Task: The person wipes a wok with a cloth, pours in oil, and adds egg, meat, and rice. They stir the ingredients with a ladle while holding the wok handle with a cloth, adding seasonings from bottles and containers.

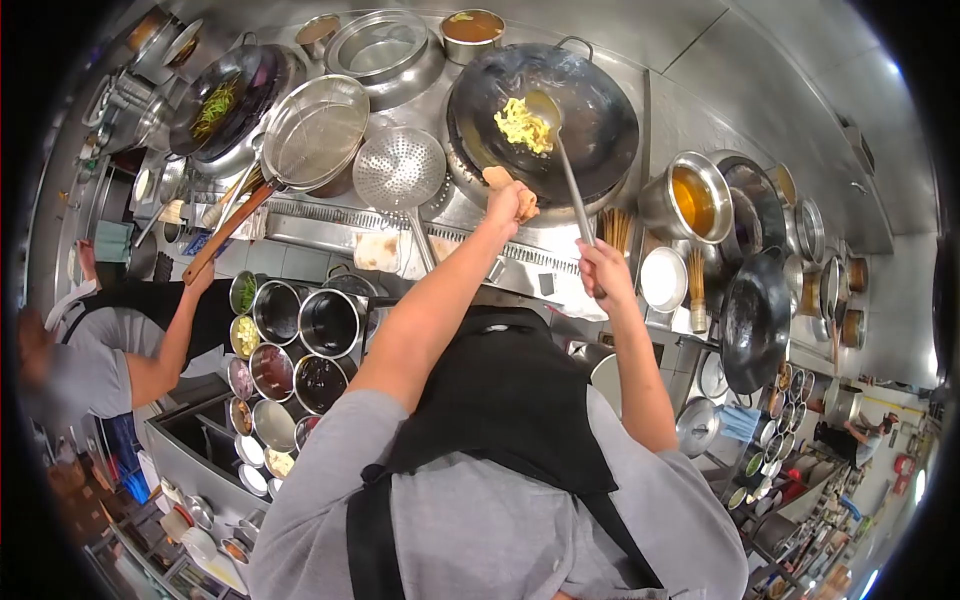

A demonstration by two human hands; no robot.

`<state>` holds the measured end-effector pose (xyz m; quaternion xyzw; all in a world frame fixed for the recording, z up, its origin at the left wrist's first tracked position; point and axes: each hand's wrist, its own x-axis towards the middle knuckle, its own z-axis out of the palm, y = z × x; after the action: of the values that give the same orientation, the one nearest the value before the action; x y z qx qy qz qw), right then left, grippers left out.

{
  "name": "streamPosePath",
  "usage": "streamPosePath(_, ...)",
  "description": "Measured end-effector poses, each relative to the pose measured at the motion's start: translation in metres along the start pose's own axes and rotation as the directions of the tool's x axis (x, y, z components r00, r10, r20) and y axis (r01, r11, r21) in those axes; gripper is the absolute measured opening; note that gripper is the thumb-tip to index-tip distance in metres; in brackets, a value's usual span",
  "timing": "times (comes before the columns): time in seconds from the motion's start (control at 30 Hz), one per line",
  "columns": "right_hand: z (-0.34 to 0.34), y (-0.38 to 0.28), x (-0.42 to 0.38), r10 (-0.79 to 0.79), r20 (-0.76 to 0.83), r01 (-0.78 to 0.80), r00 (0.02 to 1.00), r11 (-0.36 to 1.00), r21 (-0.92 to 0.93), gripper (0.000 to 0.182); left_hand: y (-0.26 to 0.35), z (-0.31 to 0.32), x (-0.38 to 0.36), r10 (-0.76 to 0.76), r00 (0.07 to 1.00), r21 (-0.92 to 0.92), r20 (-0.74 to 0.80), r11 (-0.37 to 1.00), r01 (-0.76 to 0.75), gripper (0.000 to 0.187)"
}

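My left hand (512,203) is closed round a tan folded cloth (497,178) at the near rim of a large black wok (610,120). My right hand (606,270) grips the long handle of a metal ladle (572,175), whose bowl rests inside the wok. Yellow scrambled egg (522,126) lies against the ladle's bowl, left of the wok's middle. Just left of the wok, a perforated skimmer (400,168) lies with its handle toward me.
A co-worker (110,340) at the left holds a wooden-handled strainer (318,133). Right of the wok stands a pot of amber liquid (690,197), near bamboo brushes (697,290) and another wok (755,325). Metal containers (330,323) stand at the lower left.
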<state>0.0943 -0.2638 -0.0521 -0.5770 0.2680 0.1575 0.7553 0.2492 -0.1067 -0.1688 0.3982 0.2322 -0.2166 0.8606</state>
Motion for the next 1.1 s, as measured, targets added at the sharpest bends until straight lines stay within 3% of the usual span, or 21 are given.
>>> streamPosePath(0.13,0.008,-0.006,0.020,-0.127,-0.048,0.119,0.991,0.983,-0.137,0.015,-0.002,0.000,0.000,-0.034,0.998,0.025,-0.050,0.999,0.035,0.012)
streamPosePath(0.2,0.014,-0.005,0.056,-0.262,-0.189,0.171,0.946,0.903,-0.395,0.016,-0.002,0.000,0.000,-0.028,0.999,0.019,-0.038,0.999,0.029,0.014)
streamPosePath(0.23,0.016,-0.002,0.071,-0.322,-0.136,0.247,0.937,0.886,-0.393,0.016,-0.003,0.000,-0.001,-0.029,0.999,0.025,-0.037,0.999,0.030,0.014)
streamPosePath(0.27,0.008,0.002,0.075,-0.323,-0.139,0.249,0.936,0.887,-0.388,0.016,-0.004,0.001,-0.001,-0.004,0.999,0.036,-0.047,0.999,0.006,0.015)
streamPosePath(0.33,0.010,-0.007,0.067,-0.165,-0.007,0.151,0.986,0.919,-0.363,0.016,-0.006,0.007,0.001,0.025,0.998,0.053,-0.051,0.998,-0.022,0.018)
streamPosePath(0.4,-0.021,-0.003,0.051,-0.123,0.076,0.143,0.989,0.909,-0.392,0.016,-0.017,0.020,0.006,-0.008,0.937,-0.033,-0.349,0.999,-0.003,0.022)
streamPosePath(0.47,-0.050,0.007,0.035,-0.128,0.097,0.160,0.987,0.755,-0.636,0.019,-0.037,0.009,0.043,-0.034,0.944,-0.079,-0.329,0.997,0.008,0.025)
streamPosePath(0.5,-0.053,0.012,0.025,-0.126,0.098,0.160,0.987,0.754,-0.637,0.019,-0.027,0.013,0.034,-0.060,0.961,-0.052,-0.271,0.998,0.048,0.024)
streamPosePath(0.53,-0.054,0.014,0.011,-0.370,0.067,0.253,0.927,0.481,-0.840,0.022,-0.025,0.013,0.027,-0.094,0.972,-0.021,-0.217,0.996,0.091,0.023)
streamPosePath(0.57,-0.056,0.015,-0.005,-0.587,0.114,0.246,0.801,0.149,-0.958,0.024,-0.023,0.013,0.019,-0.098,0.971,-0.021,-0.220,0.995,0.096,0.023)
streamPosePath(0.63,-0.057,-0.012,-0.045,-0.473,0.116,0.291,0.873,0.316,-0.903,0.032,-0.017,0.020,0.013,-0.080,0.948,-0.010,-0.307,0.997,0.081,0.020)
streamPosePath(0.7,-0.076,-0.047,-0.093,-0.356,0.171,0.307,0.919,0.372,-0.876,0.028,0.019,0.042,-0.047,-0.150,0.959,-0.048,-0.239,0.989,0.142,0.017)
streamPosePath(0.73,-0.064,-0.078,-0.127,-0.064,-0.006,0.036,0.998,0.637,-0.770,0.020,0.032,0.048,-0.072,-0.215,0.961,-0.081,-0.175,0.976,0.204,0.015)
streamPosePath(0.77,-0.068,-0.084,-0.143,-0.049,0.037,0.061,0.998,0.696,-0.716,0.014,0.035,0.045,-0.075,-0.213,0.970,-0.075,-0.118,0.976,0.206,0.009)
streamPosePath(0.8,-0.070,-0.087,-0.150,0.027,0.016,-0.008,1.000,0.707,-0.707,0.012,0.031,0.039,-0.071,-0.210,0.969,-0.061,-0.128,0.977,0.203,0.009)
streamPosePath(0.9,-0.063,-0.057,-0.117,-0.085,0.016,0.065,0.996,0.617,-0.785,0.015,0.018,0.012,-0.065,-0.121,0.988,0.062,-0.100,0.990,0.128,0.009)
streamPosePath(0.93,-0.051,-0.059,-0.111,-0.101,-0.046,0.015,0.994,0.530,-0.848,0.021,0.012,0.001,-0.069,-0.122,0.988,0.084,-0.096,0.988,0.130,0.009)
streamPosePath(0.97,-0.055,-0.058,-0.107,-0.219,-0.007,0.097,0.976,0.458,-0.883,0.024,0.008,-0.010,-0.072,-0.256,0.966,0.027,-0.017,0.966,0.257,0.009)
streamPosePath(1.0,-0.059,-0.053,-0.105,-0.322,0.035,0.163,0.946,0.378,-0.912,0.027,0.016,0.003,-0.100,-0.313,0.945,0.018,-0.096,0.949,0.316,0.008)
streamPosePath(1.07,-0.050,-0.077,-0.119,-0.190,-0.058,0.030,0.980,0.432,-0.902,0.032,0.031,0.015,-0.130,-0.367,0.912,0.025,-0.180,0.926,0.378,0.007)
streamPosePath(1.1,-0.053,-0.078,-0.117,-0.204,-0.043,0.040,0.978,0.388,-0.921,0.031,0.037,0.013,-0.129,-0.375,0.924,0.059,-0.077,0.923,0.380,0.006)
